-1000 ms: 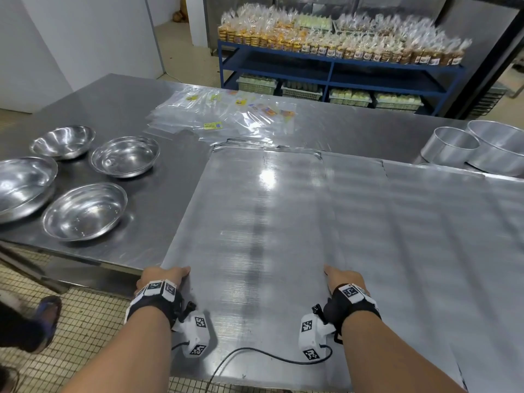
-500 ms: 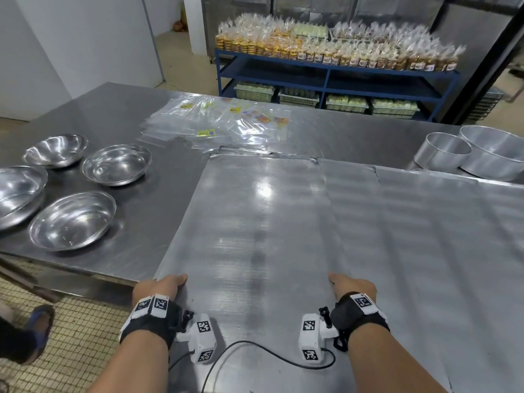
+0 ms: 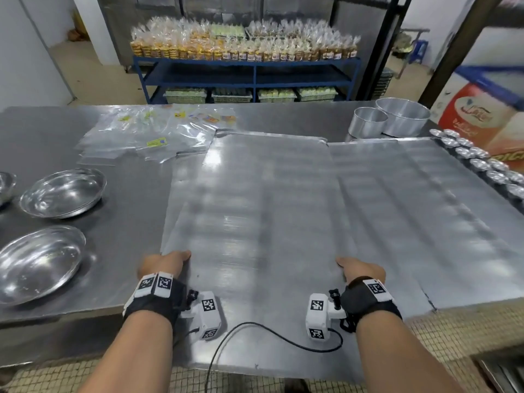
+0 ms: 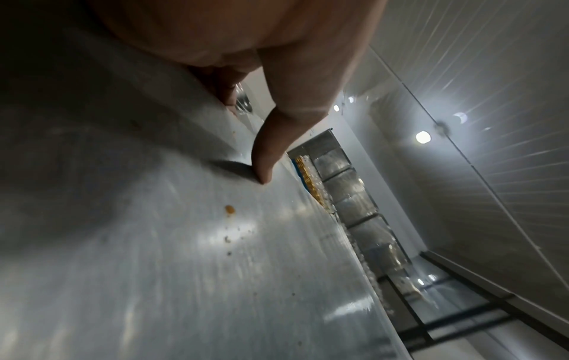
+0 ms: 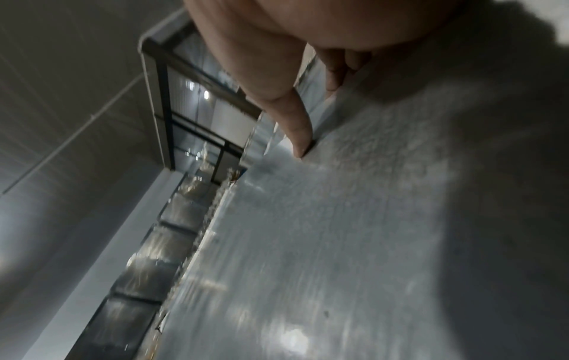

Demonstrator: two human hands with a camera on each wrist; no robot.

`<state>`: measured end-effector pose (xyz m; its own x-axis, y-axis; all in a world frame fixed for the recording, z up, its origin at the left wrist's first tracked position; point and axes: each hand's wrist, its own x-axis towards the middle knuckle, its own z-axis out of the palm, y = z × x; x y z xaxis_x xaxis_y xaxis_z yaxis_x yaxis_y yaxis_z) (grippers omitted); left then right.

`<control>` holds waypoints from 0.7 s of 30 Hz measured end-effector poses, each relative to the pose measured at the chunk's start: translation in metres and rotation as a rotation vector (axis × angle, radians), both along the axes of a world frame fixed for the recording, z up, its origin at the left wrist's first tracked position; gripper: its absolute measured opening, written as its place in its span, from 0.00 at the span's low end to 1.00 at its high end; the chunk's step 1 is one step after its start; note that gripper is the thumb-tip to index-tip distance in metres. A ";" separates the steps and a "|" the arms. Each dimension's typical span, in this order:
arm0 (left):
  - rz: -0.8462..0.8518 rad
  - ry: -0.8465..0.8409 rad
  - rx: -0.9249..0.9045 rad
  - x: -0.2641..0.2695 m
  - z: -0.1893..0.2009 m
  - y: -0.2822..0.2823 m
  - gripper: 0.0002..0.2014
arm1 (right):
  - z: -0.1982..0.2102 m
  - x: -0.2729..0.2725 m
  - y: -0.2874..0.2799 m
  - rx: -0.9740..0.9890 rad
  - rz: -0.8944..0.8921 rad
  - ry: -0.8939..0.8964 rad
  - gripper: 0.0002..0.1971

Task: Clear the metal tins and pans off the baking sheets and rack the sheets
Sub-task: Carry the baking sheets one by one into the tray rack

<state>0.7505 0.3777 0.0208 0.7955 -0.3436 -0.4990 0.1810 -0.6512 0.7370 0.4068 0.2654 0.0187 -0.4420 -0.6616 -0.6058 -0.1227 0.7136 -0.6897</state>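
Note:
A large bare baking sheet (image 3: 263, 208) lies on the steel table (image 3: 133, 199), its near end hanging past the table's front edge. My left hand (image 3: 163, 263) grips its left edge and my right hand (image 3: 360, 269) grips its right edge. In both wrist views a thumb lies on top of the sheet (image 4: 184, 243) (image 5: 354, 231), while fingers (image 4: 224, 90) (image 5: 335, 73) curl under the rim. A second baking sheet (image 3: 425, 211) lies to the right. Several small metal tins (image 3: 479, 163) line its right edge. Two round metal pans (image 3: 402, 116) stand behind it.
Shiny steel bowls (image 3: 63, 192) (image 3: 39, 262) sit on the table's left part. Clear plastic bags (image 3: 158, 134) are spread at the back left. A blue shelf (image 3: 249, 78) of packed baked goods stands behind the table. A red and white box (image 3: 482, 120) is at the far right.
The held sheet has slid toward me and now overhangs the table's front edge. Both hands kept their grip on its sides. The head view has swung right, revealing the tins.

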 end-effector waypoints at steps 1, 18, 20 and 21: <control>-0.027 -0.007 -0.007 -0.003 0.004 -0.003 0.28 | 0.003 -0.006 0.008 -0.004 -0.035 0.005 0.20; -0.758 -0.053 -0.101 -0.165 0.022 -0.058 0.24 | 0.046 -0.152 0.184 -0.096 -0.681 0.100 0.14; -0.839 -0.054 -0.099 -0.196 0.024 -0.060 0.24 | 0.043 -0.175 0.204 -0.086 -0.779 0.096 0.14; -0.877 -0.056 -0.100 -0.212 0.024 -0.060 0.23 | 0.042 -0.185 0.215 -0.090 -0.818 0.080 0.16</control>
<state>0.5389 0.3173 0.0448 0.2473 -0.8814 -0.4024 -0.3910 -0.4708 0.7908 0.2213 0.4799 0.0609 -0.8446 -0.1565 -0.5121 0.3602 0.5415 -0.7596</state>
